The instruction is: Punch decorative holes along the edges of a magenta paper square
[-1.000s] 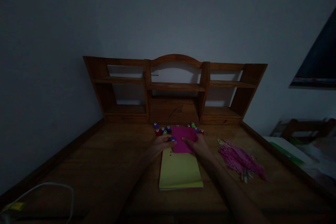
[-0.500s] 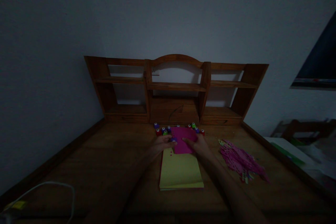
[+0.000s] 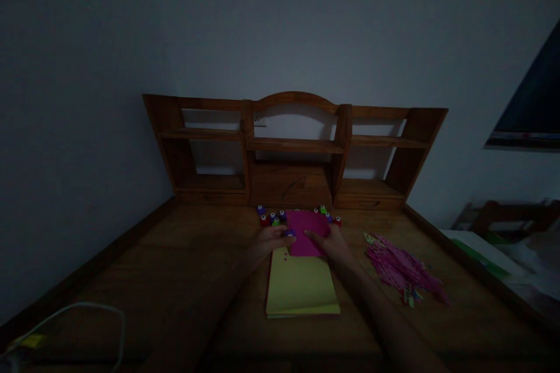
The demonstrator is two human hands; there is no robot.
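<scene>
My left hand (image 3: 268,240) is closed around a small purple craft punch (image 3: 290,233), which sits at the left edge of a pink sheet of paper (image 3: 310,245). On the right side of that sheet, my right hand (image 3: 331,240) grips it, thumb lying on top and fingers mostly hidden underneath. Beneath both hands lies a stack of yellow paper (image 3: 301,288), with a few tiny pink bits (image 3: 286,257) near its upper left. Whether the punch is pressed down cannot be made out in the dim light.
Several similar punches, among them a red one (image 3: 265,221) and a green one (image 3: 322,209), stand behind the sheet. A heap of pink paper strips (image 3: 402,265) lies to the right. The wooden shelf (image 3: 297,144) backs the desk; a white cable (image 3: 100,306) curves at front left.
Both hands, the punch and the pink sheet keep nearly the same place. The whole view has shifted very slightly.
</scene>
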